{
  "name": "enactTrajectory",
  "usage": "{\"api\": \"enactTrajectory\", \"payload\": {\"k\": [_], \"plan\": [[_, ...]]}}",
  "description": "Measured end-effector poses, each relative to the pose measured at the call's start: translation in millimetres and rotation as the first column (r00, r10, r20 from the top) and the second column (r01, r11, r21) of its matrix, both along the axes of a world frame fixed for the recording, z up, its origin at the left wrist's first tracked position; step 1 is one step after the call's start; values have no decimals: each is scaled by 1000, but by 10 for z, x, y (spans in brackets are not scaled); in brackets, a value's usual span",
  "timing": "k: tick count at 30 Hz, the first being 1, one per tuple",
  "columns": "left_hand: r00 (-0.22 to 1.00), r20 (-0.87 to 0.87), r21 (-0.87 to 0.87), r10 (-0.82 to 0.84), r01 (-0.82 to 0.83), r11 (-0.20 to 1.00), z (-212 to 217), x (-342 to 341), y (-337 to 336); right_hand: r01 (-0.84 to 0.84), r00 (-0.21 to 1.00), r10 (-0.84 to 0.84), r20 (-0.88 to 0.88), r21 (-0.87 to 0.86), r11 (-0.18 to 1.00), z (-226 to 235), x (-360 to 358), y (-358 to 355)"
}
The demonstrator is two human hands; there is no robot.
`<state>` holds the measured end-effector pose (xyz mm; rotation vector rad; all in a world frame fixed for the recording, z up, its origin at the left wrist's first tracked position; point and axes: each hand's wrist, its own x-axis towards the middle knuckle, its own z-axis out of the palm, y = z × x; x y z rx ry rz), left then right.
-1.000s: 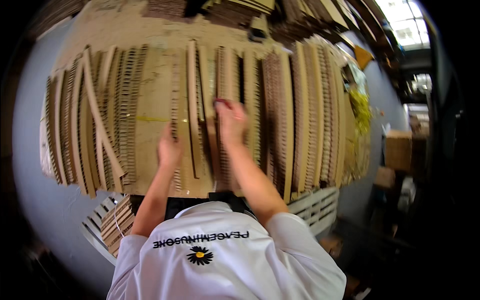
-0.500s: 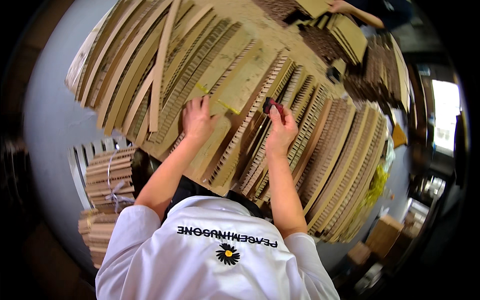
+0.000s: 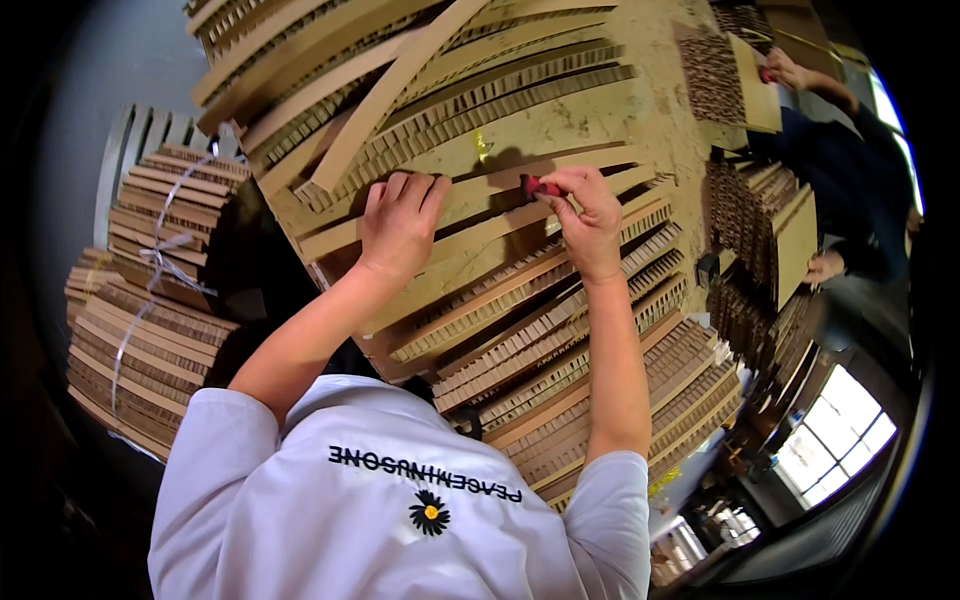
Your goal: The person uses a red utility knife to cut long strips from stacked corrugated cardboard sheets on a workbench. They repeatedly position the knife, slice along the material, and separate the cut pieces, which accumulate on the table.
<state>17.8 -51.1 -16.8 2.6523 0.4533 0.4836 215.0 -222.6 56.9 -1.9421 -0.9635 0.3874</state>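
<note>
My left hand lies over a long tan honeycomb-cardboard strip on the table, fingers bent together and pressed against it; its thumb is mostly hidden. In my right hand, pinched between thumb and fingers, is a small red tool with a dark end. It is held just above the same strip, to the right of my left hand; whether it touches the cardboard I cannot tell. More honeycomb strips lie in rows under my right forearm.
Further strips are piled at the table's far left, one crossing diagonally. Tied cardboard bundles stand at left. A co-worker's hand holds something red by cardboard stacks at right. Yellow tape lies beyond my hands.
My view has turned, so the strips slant differently. My right hand has brought the red tool from over the right-hand rows to the strip beside my left hand. The co-worker shows more fully.
</note>
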Motion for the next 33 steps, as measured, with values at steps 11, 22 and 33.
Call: {"api": "enactTrajectory", "payload": {"k": [11, 22, 33], "plan": [[998, 50, -105, 36, -30, 994, -5, 0, 9, -278, 929, 302, 214, -132, 951, -160, 324, 142], [999, 42, -113, 28, -23, 993, -4, 30, 6, -294, 898, 329, 294, -157, 943, -176, 357, 156], [998, -59, -241, 16, -30, 970, 179, -43, 23, -272, 800, 351, 486, -228, 935, -215, 355, 191]]}}
